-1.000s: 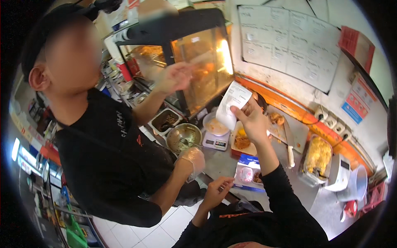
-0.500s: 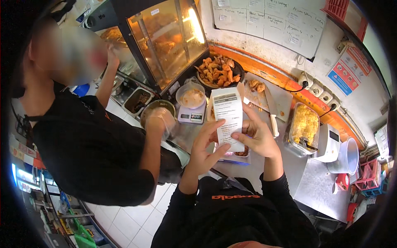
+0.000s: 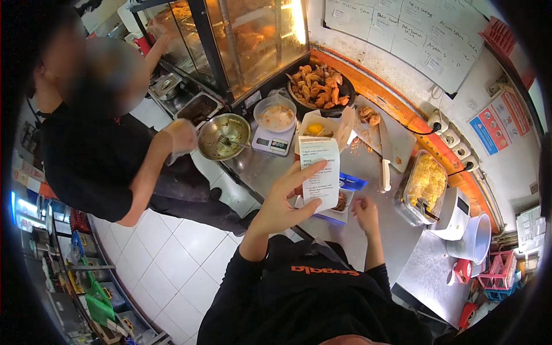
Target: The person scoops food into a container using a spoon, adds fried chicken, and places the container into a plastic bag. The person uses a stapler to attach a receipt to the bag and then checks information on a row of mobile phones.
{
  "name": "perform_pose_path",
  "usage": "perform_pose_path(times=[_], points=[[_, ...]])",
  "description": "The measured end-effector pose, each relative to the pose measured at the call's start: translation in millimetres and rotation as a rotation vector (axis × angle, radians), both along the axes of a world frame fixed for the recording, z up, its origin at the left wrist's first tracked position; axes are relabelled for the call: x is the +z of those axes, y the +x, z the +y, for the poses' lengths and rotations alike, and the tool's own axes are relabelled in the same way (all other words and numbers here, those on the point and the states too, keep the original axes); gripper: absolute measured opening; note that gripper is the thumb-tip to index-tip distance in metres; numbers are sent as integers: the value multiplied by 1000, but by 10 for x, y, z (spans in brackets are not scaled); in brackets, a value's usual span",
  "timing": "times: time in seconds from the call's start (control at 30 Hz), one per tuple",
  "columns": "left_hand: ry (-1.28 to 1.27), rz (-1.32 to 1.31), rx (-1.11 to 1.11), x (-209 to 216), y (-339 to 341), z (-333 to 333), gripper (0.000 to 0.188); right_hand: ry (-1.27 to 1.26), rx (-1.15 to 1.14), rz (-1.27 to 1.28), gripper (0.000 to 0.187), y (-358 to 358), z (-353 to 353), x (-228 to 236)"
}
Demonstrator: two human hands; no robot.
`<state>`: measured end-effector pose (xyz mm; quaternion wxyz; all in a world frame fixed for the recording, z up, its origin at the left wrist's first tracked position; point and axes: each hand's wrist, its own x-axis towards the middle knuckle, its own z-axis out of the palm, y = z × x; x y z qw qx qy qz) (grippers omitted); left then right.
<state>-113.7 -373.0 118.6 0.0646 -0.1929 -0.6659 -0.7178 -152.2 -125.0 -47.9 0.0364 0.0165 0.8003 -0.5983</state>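
A long printed paper receipt [image 3: 323, 172] is pinched between the thumb and fingers of my left hand [image 3: 282, 198]. My right hand [image 3: 364, 214] hovers over the steel counter at the right of the receipt, its fingers loosely bent and apart with nothing visible in them. Behind the receipt stands an open paper food box [image 3: 343, 131] with something yellow like an egg yolk in it. A smaller container of dark brown food [image 3: 341, 201] shows partly from under the receipt, near a blue packet [image 3: 352, 182]. The receipt hides the rest of both.
At the left stands a co-worker [image 3: 98, 167] with a gloved hand [image 3: 183, 137] by a metal bowl [image 3: 224, 137]. A tub sits on a kitchen scale [image 3: 271, 141]. Fried chicken [image 3: 319, 86], a knife [image 3: 385, 155] on a cutting board [image 3: 402, 138] and a yellow food tray [image 3: 425, 181] surround the counter.
My right hand has let go of the receipt and moved down to the right. My left hand keeps hold of it. The co-worker's gloved hand has moved back from the bowl.
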Motion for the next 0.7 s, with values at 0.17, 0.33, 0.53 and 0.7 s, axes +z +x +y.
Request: perform_pose_path(times=[0.17,0.33,0.53,0.7], points=[[-2,-10,-32,-2,26,-15,53,356,-83,24,18,124,18,-589],[-17,-4,-36,-28,58,-28,54,419,-70,35,19,126,-10,-620],[-14,2,-73,-25,81,15,57,288,-56,-1,16,169,25,-568],[12,-38,-79,-36,88,28,61,225,-33,-71,14,246,38,-543]])
